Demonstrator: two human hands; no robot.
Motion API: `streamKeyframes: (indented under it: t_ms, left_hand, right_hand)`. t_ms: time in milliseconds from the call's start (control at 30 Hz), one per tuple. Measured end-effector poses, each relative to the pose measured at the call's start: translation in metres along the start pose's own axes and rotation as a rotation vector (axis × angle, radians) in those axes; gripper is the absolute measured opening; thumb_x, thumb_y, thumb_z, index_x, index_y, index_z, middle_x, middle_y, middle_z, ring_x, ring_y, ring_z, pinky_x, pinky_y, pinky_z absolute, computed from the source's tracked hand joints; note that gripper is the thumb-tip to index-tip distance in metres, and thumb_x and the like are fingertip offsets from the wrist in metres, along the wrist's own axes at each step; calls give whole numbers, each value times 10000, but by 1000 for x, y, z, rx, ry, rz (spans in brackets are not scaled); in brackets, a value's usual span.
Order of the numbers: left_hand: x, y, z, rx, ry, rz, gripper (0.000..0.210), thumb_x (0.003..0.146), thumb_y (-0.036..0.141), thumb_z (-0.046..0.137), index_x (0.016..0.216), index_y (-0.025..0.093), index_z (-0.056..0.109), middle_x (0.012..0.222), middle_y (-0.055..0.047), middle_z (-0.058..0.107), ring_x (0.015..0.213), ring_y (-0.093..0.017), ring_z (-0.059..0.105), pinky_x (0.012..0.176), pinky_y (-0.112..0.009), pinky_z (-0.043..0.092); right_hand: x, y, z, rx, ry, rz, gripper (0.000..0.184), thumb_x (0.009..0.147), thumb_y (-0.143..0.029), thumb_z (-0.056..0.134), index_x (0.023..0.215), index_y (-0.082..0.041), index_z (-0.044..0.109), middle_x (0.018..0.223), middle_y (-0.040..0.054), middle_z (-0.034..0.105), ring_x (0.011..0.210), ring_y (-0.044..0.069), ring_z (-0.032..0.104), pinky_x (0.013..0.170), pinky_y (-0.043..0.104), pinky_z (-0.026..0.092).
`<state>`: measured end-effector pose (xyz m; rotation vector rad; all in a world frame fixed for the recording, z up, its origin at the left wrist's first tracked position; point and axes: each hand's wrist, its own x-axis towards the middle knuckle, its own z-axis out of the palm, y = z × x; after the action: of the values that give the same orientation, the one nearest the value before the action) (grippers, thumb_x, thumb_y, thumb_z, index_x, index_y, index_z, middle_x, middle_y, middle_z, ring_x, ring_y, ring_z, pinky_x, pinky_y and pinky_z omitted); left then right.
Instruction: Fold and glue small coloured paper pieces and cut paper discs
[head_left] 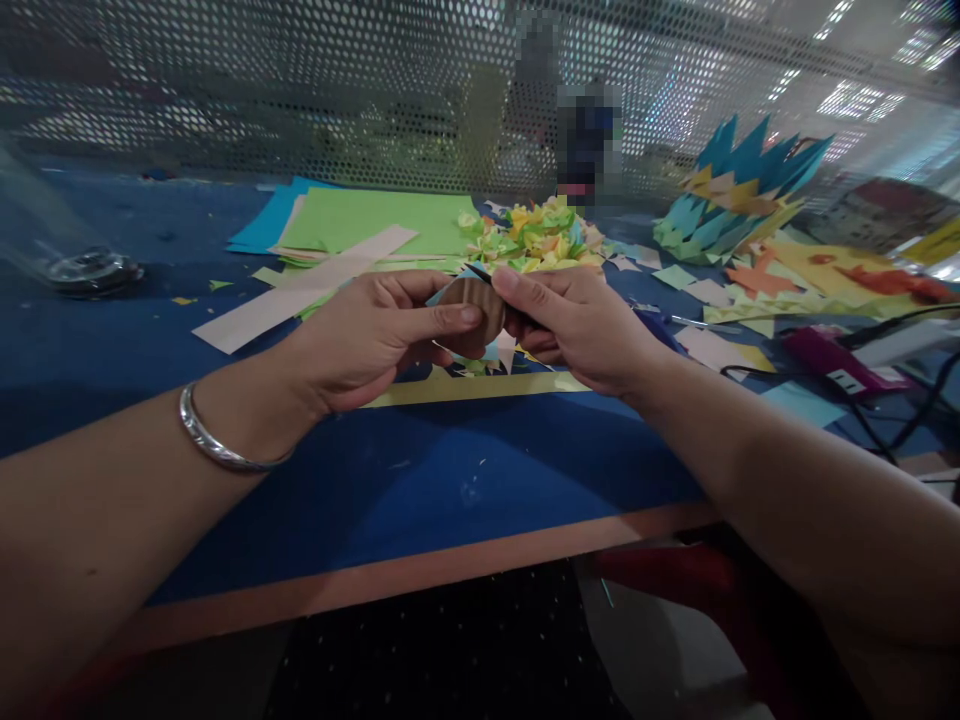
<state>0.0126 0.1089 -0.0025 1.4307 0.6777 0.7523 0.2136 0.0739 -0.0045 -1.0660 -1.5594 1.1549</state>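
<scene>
My left hand (390, 335), with a silver bangle at the wrist, pinches a small brown ridged piece (484, 308) that looks like corrugated cardboard. A bit of light blue paper (442, 290) shows behind it. Opposite, my right hand (574, 315) is closed round a slim dark pointed tool (480, 273). Its tip reaches over the top edge of the brown piece; its kind cannot be made out. Both hands are above the blue table (450, 460). Below them are yellow paper strip (487, 386) and small paper scraps.
Green paper sheets (397, 215) lie behind my left hand with a pale strip (300, 290) across them. A heap of yellow-green paper pieces (544, 232) is at the back. Rightward are a blue paper crown (739, 195) and a purple power strip (844, 362) with cables. Clear tape roll (94, 270) stands left.
</scene>
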Motion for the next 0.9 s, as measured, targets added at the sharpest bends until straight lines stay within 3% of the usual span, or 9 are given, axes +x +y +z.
streamKeyframes:
  t_ms: [300,667,900]
  left_hand:
    - [2,2,-3,62,4,3,187,728,334,864,803,200,758,778,-39,722,693,-141,636,508,-215,402]
    - [2,1,-3,67,29,32,111,752,295,837,769,203,777,813,-54,727,667,-130,575,477,-223,363]
    - [4,-5,-8,118,26,60,166,788,325,823,909,213,805,869,-64,736,694,-131,597,480,-217,365]
  right_hand:
    - [-1,-3,-4,-48,-17,-13,547,879,-629,674,607,-179,523,508,-71,340,430,45,242,371,215,143]
    - [-1,-2,-9,-154,-15,-93,554,869,-655,665,591,-195,534,483,-65,331,444,69,277,383,228,181]
    - [0,-1,-11,-195,-18,-103,537,883,-641,659,599,-203,533,476,-68,318,446,78,281,390,234,191]
